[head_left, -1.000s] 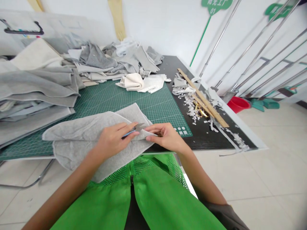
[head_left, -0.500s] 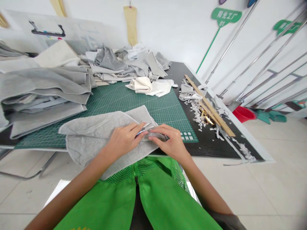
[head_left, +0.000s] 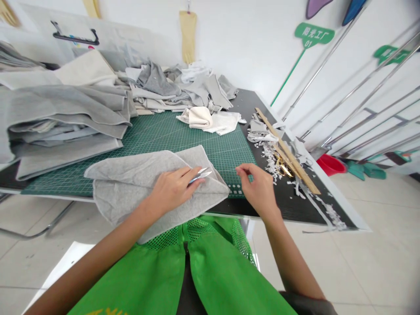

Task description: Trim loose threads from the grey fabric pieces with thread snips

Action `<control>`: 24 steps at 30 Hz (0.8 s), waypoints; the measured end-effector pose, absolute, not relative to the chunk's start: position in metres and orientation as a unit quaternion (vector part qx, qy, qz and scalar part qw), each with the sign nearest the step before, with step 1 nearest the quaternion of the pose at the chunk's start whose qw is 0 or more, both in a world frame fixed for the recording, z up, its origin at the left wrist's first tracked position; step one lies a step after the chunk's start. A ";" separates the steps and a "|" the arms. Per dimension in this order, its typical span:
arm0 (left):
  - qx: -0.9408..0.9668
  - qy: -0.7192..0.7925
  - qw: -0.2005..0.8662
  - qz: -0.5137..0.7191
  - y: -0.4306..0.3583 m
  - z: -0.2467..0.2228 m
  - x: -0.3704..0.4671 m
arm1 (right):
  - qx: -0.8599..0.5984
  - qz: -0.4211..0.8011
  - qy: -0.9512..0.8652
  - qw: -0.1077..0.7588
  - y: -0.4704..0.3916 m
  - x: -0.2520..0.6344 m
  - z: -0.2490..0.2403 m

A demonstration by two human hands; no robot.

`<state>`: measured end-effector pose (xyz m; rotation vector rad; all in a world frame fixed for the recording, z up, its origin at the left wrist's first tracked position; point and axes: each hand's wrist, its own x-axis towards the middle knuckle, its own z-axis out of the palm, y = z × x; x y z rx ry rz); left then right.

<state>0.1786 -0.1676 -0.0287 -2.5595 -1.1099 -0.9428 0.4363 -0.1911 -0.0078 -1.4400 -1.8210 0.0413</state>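
Note:
My left hand (head_left: 172, 189) is closed around a pair of thread snips (head_left: 202, 174), whose two pointed blades stick out past the thumb with a bit of blue at the handle. That hand rests on a grey cloth (head_left: 123, 179), which lies partly folded at the front edge of the table and hangs over it. Off the cloth's right corner, my right hand (head_left: 259, 188) is raised with thumb and forefinger pinched together. Whatever may be between those fingertips is too small to make out.
Under the cloth lies a green cutting mat (head_left: 157, 135). Folded grey cloths (head_left: 72, 105) are stacked at left, and a cream cloth (head_left: 200, 117) lies behind. Wooden strips (head_left: 288, 151), gold-handled scissors (head_left: 284, 167) and fabric scraps (head_left: 271, 159) lie along the right side.
My right hand has let go of the cloth's right corner and moved right, fingers pinched. The left hand stays on the cloth with the snips. The view has shifted slightly.

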 end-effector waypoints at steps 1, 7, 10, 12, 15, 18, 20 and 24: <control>-0.864 -0.377 0.096 -0.320 -0.167 -0.029 0.178 | -0.583 -0.008 -0.710 0.395 -0.187 0.446 -0.004; -0.847 -0.393 0.084 -0.348 -0.166 -0.031 0.179 | -0.678 -0.175 -0.644 0.307 -0.147 0.511 0.024; -0.822 -0.400 0.040 -0.403 -0.164 -0.029 0.179 | -0.718 -0.209 -0.632 0.204 -0.137 0.533 0.027; -0.799 -0.406 0.008 -0.444 -0.163 -0.026 0.179 | -0.732 -0.218 -0.620 0.182 -0.139 0.537 0.026; -0.757 -0.437 -0.033 -0.485 -0.163 -0.019 0.178 | -0.736 -0.217 -0.605 0.215 -0.149 0.530 0.022; -0.719 -0.473 -0.068 -0.505 -0.162 -0.013 0.177 | -0.685 -0.165 -0.645 0.295 -0.160 0.507 0.023; -0.707 -0.485 -0.084 -0.507 -0.162 -0.010 0.176 | -0.616 -0.082 -0.691 0.370 -0.167 0.484 0.027; -0.717 -0.479 -0.101 -0.496 -0.162 -0.005 0.172 | -0.521 0.122 -0.733 0.421 -0.177 0.427 0.038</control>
